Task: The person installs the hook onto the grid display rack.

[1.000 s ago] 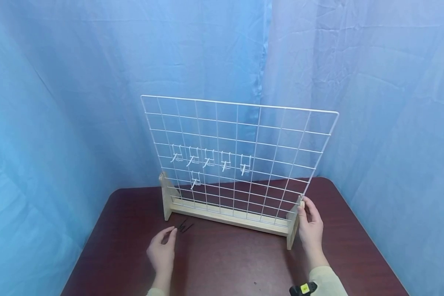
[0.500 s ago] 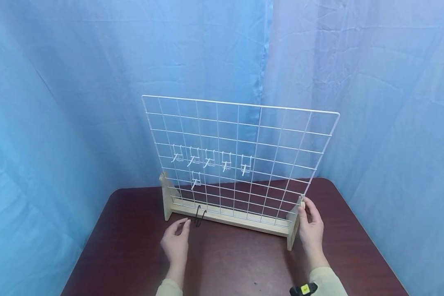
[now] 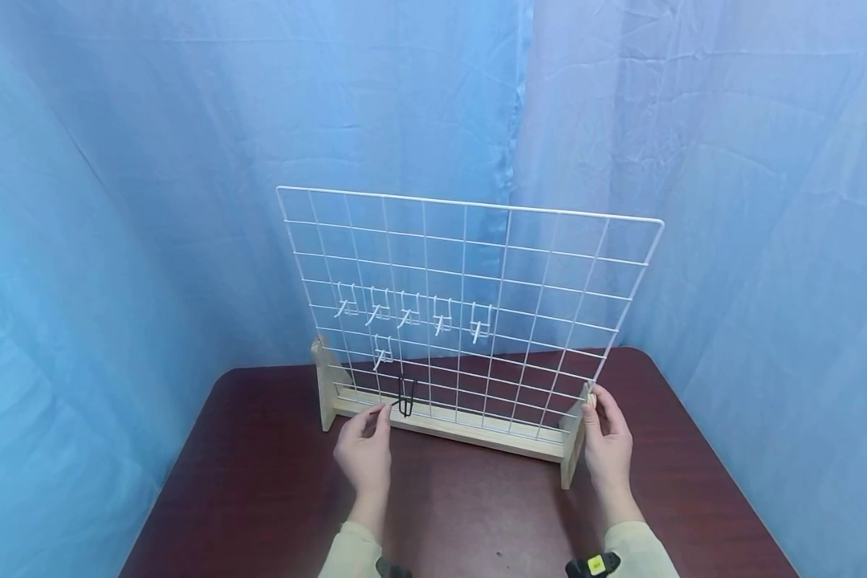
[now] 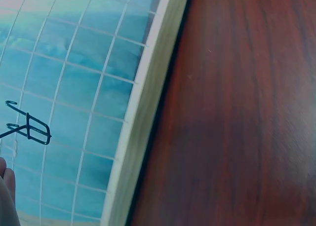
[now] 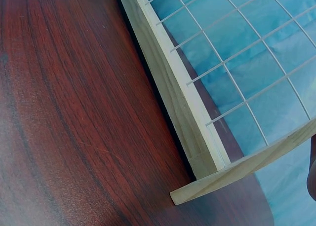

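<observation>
Between thumb and fingertips my left hand (image 3: 365,451) pinches the prong of a black wire hook (image 3: 406,398). The hook's two bent ends point up, in front of the lower rows of a white wire grid panel (image 3: 523,325); whether they touch the wires I cannot tell. In the left wrist view the black hook (image 4: 37,129) shows its frame and curled ends, with only part of the hand at the edge. My right hand (image 3: 608,441) grips the top of the stand's right wooden upright (image 3: 572,441). That upright (image 5: 237,172) also crosses the right wrist view.
Several white hooks hang on the grid, five-across style in one row (image 3: 442,315) with a single white hook (image 3: 382,353) lower left. A wooden base bar (image 3: 448,429) joins the uprights. The dark red table (image 3: 477,514) lies beneath, and blue curtains (image 3: 188,201) surround it.
My left hand has moved right and up toward the grid, turning the black hook so its ends point upward. The right hand keeps its hold on the upright.
</observation>
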### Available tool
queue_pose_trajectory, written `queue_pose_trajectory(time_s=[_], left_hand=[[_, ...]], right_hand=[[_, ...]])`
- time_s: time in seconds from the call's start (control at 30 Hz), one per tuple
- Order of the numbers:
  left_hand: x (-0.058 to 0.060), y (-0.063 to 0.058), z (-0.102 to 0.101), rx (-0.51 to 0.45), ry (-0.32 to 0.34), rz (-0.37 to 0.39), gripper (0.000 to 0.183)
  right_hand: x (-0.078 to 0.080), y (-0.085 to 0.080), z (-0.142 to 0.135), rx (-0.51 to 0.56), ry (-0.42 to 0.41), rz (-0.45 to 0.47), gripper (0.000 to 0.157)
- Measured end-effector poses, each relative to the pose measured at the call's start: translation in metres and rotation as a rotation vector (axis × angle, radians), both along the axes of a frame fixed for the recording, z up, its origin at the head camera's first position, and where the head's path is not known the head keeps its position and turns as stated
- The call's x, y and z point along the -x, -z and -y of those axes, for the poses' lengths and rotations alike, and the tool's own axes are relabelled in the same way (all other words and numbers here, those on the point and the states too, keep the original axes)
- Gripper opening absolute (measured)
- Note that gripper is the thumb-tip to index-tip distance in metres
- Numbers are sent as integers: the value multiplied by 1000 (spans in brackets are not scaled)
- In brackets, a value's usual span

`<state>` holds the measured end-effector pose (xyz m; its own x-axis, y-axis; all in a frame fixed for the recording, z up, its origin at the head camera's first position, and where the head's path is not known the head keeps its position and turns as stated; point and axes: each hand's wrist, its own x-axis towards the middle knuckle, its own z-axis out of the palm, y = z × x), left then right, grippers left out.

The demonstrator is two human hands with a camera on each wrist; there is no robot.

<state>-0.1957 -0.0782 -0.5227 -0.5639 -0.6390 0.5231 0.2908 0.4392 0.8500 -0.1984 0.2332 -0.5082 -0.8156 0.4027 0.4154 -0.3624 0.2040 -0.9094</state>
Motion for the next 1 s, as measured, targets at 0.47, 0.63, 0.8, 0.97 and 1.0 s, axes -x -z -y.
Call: queue_pose_trajectory(time_s=[0.47, 0.63, 0.8, 0.97, 1.0], left_hand=[[11, -32, -19, -35, 14, -67, 9], [17, -40, -22, -30, 16, -138, 9], [21, -45, -22, 5, -6, -163, 10], [25, -48, -22, 38, -24, -166, 9], [26, -49, -22, 43, -27, -167, 9]], right_hand=[[0, 1, 0, -2, -5, -1, 35], [0, 1, 0, -2, -1, 3, 35], [0, 1, 0, 6, -4, 2, 35], [1, 2, 0, 7, -5, -1, 35], [1, 2, 0, 6, -3, 0, 35]])
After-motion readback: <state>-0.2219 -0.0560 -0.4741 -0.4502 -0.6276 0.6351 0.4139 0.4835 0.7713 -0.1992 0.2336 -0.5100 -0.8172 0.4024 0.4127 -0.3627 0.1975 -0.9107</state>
